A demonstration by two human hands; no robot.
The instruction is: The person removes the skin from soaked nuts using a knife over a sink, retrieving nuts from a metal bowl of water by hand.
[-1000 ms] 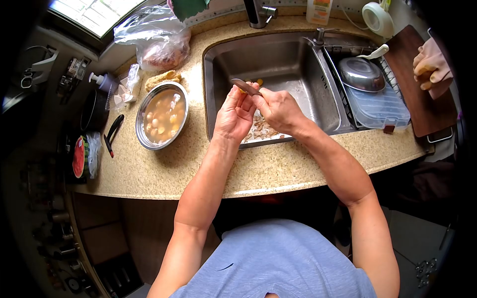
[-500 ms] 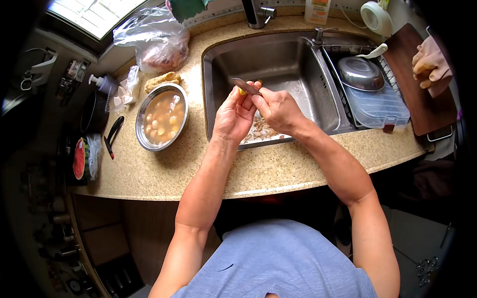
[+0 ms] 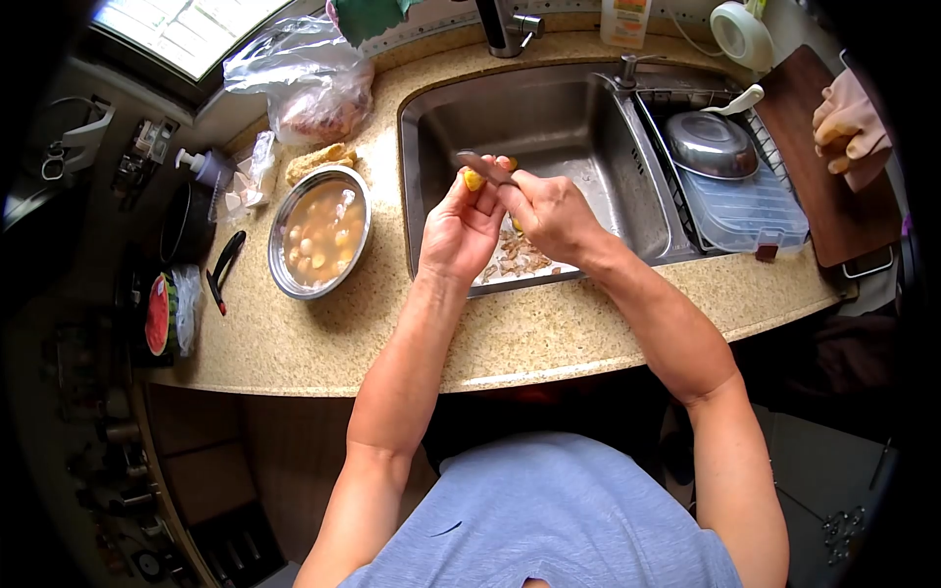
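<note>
Over the sink [image 3: 431, 147], my left hand [image 3: 461, 235] pinches a small, rounded yellow piece of food [image 3: 473, 181] between thumb and fingers; its exact kind is unclear. My right hand [image 3: 551, 211] is closed around the handle of a small knife [image 3: 480, 166]. The blade lies across the left fingertips, right beside the yellow piece. Brown peelings [image 3: 520, 258] lie below the hands at the near side of the sink. On the counter to the left stands a metal bowl [image 3: 277, 269] of cloudy brownish water with several pale and yellow rounded pieces in it.
A black-handled peeler-like tool [image 3: 226, 265] lies left of the bowl. Behind the bowl are a yellowish cloth or sponge [image 3: 323, 162] and a clear plastic bag [image 3: 309, 98]. The faucet [image 3: 505, 29] rises behind the sink. At right, a dish rack holds a metal bowl [image 3: 711, 145] and a plastic box [image 3: 735, 211].
The yellow piece shows more between my left fingers, and the knife blade has tilted slightly. A yellow bit now shows below my right hand. Both arms stay almost in place.
</note>
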